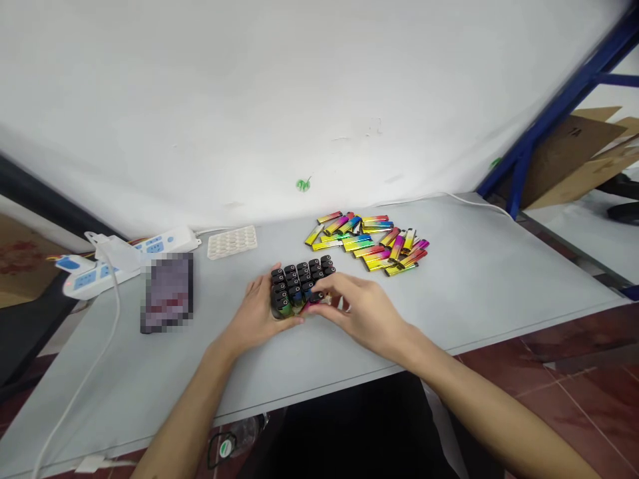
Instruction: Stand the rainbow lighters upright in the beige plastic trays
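We take the block of lighters (302,279) as our reference: black-topped pieces, standing close together in rows on the grey table (484,266). Our left hand (259,306) holds the block at its left side, thumb laid along the near edge, some fingers partly hidden. Our right hand (367,309) is at the block's near right corner, thumb and index finger set narrow, pinching one tilted lighter (317,297) by its black top. We note a loose heap of shiny multicoloured lighters (375,257) behind and to the right of the block. Behind and to its left we record a white slotted tray (232,242); farther left, a white power strip (154,246) and a dark flat object (168,293), too pixelated to identify
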Tool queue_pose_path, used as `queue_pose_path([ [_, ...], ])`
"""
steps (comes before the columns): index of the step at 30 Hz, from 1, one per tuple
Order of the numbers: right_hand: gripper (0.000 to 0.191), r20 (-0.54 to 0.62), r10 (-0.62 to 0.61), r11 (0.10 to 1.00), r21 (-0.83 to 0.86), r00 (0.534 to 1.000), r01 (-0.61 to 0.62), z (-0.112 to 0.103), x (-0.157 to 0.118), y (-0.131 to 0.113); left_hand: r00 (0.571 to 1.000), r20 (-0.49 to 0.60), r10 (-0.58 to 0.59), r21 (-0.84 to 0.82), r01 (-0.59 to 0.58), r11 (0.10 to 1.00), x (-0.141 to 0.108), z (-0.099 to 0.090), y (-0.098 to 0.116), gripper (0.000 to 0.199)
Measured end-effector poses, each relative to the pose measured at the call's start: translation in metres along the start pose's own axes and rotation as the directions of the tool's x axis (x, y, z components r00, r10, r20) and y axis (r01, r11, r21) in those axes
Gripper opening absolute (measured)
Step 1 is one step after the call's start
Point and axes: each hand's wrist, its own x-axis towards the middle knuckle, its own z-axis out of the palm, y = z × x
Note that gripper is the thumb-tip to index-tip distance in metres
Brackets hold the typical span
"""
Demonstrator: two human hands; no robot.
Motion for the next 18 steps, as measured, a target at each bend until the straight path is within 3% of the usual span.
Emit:
queue_pose_path([
  [3,0.021,0.046,0.009,0.974,-0.227,0.999,0.002,0.029,0.002,0.002,1.000,-0.010,-0.012,-0.010,0.012,1.000,-0.001,-0.001,0.004,0.107],
  [6,0.020,0.041,-0.008,0.921,-0.390,0.999,0.023,0.040,0.005,0.001,0.999,-0.021,-0.027,-0.002,0.027,1.000,-0.001,-0.002,0.009,0.106],
  [14,0.016,0.137,0.004,0.824,-0.561,0.991,0.075,0.031,0.010,-0.012,0.996,-0.084,-0.041,0.032,0.044,0.999,0.003,-0.002,0.015,0.089],
  [16,0.023,0.096,0.023,0.830,-0.557,0.995,0.035,0.027,0.010,-0.012,0.995,-0.088,-0.044,0.028,0.047,0.999,0.003,-0.001,0.014,0.089],
  [18,0.030,-0.016,0.059,0.829,-0.557,0.998,-0.058,0.019,0.010,-0.006,0.995,-0.086,-0.047,0.026,0.050,0.998,0.003,0.000,0.012,0.091],
])
